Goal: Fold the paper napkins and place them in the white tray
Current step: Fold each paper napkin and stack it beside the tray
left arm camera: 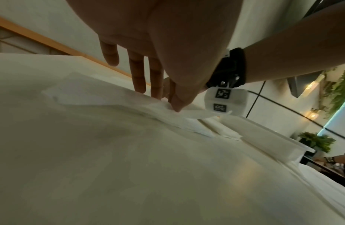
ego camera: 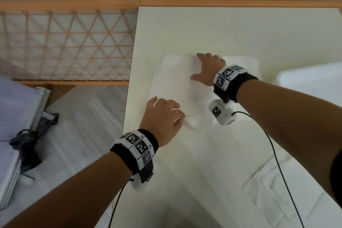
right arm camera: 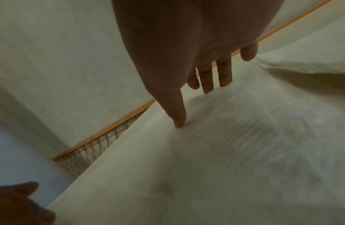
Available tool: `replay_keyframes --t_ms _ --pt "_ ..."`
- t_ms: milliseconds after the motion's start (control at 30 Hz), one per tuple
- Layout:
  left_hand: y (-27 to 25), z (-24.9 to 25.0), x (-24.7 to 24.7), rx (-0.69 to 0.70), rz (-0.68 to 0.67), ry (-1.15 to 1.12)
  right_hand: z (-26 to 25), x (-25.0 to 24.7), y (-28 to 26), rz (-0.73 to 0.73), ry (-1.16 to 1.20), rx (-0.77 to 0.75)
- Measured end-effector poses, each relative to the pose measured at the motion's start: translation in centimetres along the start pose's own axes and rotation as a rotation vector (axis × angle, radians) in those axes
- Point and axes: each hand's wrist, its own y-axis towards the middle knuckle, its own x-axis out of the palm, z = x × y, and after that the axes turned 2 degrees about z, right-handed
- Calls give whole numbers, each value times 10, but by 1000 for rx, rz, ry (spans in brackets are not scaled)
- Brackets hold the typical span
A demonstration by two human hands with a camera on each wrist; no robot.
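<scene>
Paper napkin [ego camera: 175, 83] lies spread on the white table [ego camera: 231, 29], left of the white tray [ego camera: 288, 77] at the table's right edge. Right hand [ego camera: 209, 69] rests flat on the napkin's far part, fingers straight, pressing. Left hand [ego camera: 162, 116] pinches the near edge, which curls up. 1 more napkin [ego camera: 277, 187] lies nearer the person.

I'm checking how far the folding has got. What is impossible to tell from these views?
- White tray: the head view's right edge cuts it off, contents unseen.
- Napkin under the right hand: layer count is lost in white-on-white blur.
- Left hand: its fingers hide the lifted corner.
</scene>
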Motion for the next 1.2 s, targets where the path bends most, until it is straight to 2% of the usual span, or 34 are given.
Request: replay_keyframes --t_ms 233,400,500,667,800,1033,1200 --pt "-35 19 -15 37 -4 -65 -12 7 -34 -79 75 -192" --pt "-77 33 -13 23 -237 -59 -14 27 -85 -105 87 -338" --pt "-98 37 -7 11 -308 -69 -14 39 -109 -96 45 -395" --pt "-117 44 -3 -1 -293 -89 -13 47 -126 -69 143 -340" --pt "-124 45 -3 -2 -347 -110 -11 46 -132 -35 177 -279" --pt "-127 41 -7 -14 -438 -180 -11 42 -143 69 191 -307" --pt "-125 38 -6 -11 -443 -224 -19 31 -161 -34 380 -323"
